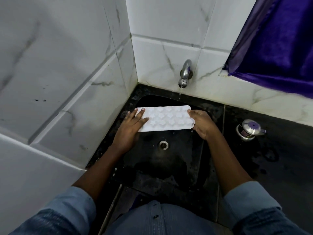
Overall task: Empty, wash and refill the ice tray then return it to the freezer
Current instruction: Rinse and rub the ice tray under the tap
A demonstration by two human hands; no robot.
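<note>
The person wears a blue denim shirt [169,223]; a dark button [154,217] sits at its front, rolled sleeves [72,206] flanking the button.
</note>
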